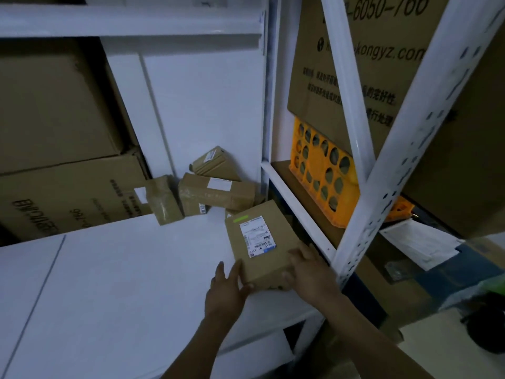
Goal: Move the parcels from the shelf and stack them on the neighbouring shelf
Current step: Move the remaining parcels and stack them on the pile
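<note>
Left hand (228, 288): nearest me; fingers wrap the near-left corner of the parcel (281, 236), thumb up its left side. Grasping.
Right hand (311, 274): fingers lie over the parcel's near-right corner, thumb under the front edge. Also grasping.
Parcel: flat brown box, label up, between my two hands. It sits at the front right of the white shelf (123, 269), just beside the corner post (382, 187). Whether its underside touches the board I cannot tell.
Other parcels (216, 195): three taped brown ones, loosely heaped at the back of the same shelf, leaning on each other, not stacked.
Neighbouring shelf (297, 206): to the right, past the post; holds an orange crate (322, 173) under a big printed carton (369, 64).
Step in hand: my reading, one parcel under a two-handed grip, either coming off this board or going down on it. One view does not settle which.
Next move calls for: keeping the box level, clearing the post, and a flat landing so later parcels stack square.
Watch for: narrow free space by the crate.
</note>
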